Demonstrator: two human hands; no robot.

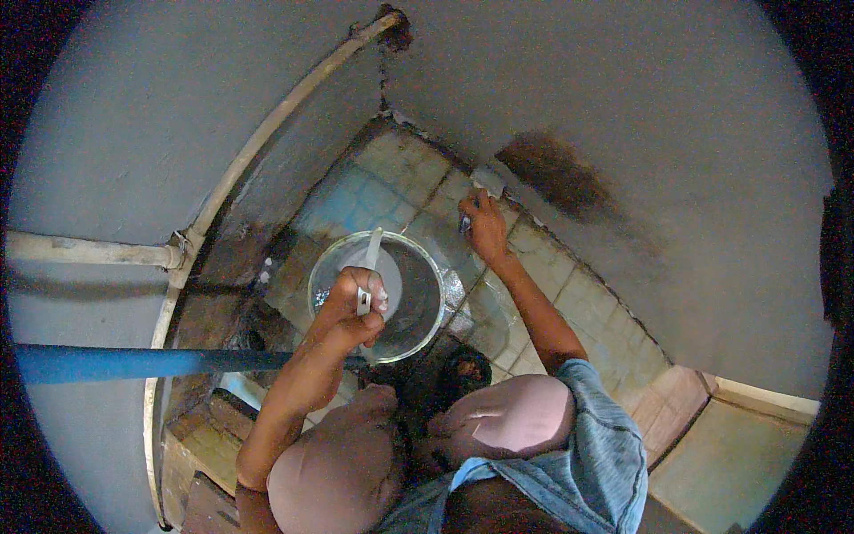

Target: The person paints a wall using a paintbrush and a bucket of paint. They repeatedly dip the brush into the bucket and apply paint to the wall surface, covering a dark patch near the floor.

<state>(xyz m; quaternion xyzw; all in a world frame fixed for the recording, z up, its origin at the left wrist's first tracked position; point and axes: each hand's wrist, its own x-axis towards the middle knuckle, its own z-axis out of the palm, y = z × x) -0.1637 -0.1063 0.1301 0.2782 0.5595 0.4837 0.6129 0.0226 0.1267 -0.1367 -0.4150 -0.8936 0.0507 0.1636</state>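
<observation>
A round, see-through bucket (433, 325) with a pale rim stands on the tiled floor in front of my knees. My left hand (349, 307) is over it, fingers wrapped round its white handle (374, 247), which reaches to the far rim. A pale round patch shows inside the bucket, partly behind this hand. Farther off and to the right, my right hand (485, 222) is low by the foot of the wall, its fingers curled. Something small and dark shows at its left side, too little to name.
Yellowish floor tiles (543, 267) meet a grey wall (676, 178) with a brown stain. A pale pipe (267, 133) runs along the left wall, joined by another pipe (93, 249). A blue bar (133, 360) juts in from the left, behind my left forearm.
</observation>
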